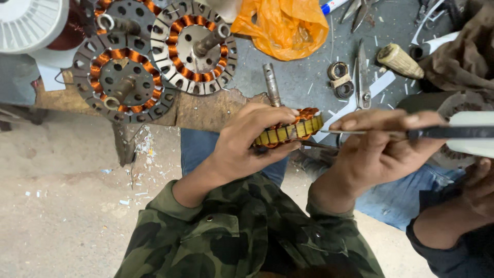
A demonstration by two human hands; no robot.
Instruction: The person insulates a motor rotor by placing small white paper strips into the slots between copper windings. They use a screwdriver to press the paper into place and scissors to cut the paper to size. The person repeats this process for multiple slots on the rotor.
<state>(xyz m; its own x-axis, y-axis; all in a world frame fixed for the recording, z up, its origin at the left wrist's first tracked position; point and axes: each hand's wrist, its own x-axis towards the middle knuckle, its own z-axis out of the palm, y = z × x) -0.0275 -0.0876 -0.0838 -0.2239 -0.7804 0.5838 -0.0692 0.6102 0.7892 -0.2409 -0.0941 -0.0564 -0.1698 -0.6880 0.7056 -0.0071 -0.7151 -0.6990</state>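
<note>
My left hand (252, 139) grips a round motor stator (293, 127) with copper windings and a yellowish laminated rim; its steel shaft (271, 85) sticks up away from me. My right hand (378, 149) pinches a thin metal strip (360, 132) with a dark handle, its tip pointing at the stator's right edge. Both camouflage sleeves (247, 231) fill the lower middle of the view.
Three wound stators (193, 46) with shafts lie on the workbench (298, 77) at upper left. An orange plastic bag (280, 23), scissors (363, 77), bearings (339, 77) and a ribbed handle (401, 61) lie farther back. Another person's arm (453, 226) in a dark sleeve is at lower right.
</note>
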